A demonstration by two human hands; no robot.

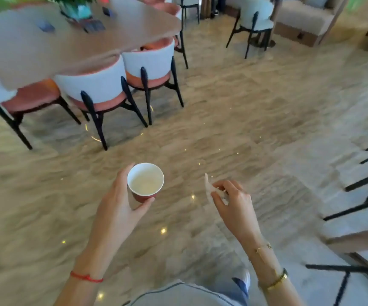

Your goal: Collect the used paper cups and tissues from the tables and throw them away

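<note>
My left hand (116, 204) grips a red paper cup (145, 183) with a white inside, held upright over the floor at the frame's centre. A little pale liquid seems to sit at its bottom. To its right, my right hand (234, 204) pinches a crumpled white tissue (209, 188) between thumb and fingers. Both hands are out in front of me at about the same height, a short gap apart.
A beige table (35, 54) with dark items and a plant stands at the upper left, ringed by white-and-orange chairs (103, 85). More chairs (256, 21) and a sofa are at the back right. Black furniture legs (366, 195) line the right edge. Glossy beige floor (234, 120) lies between.
</note>
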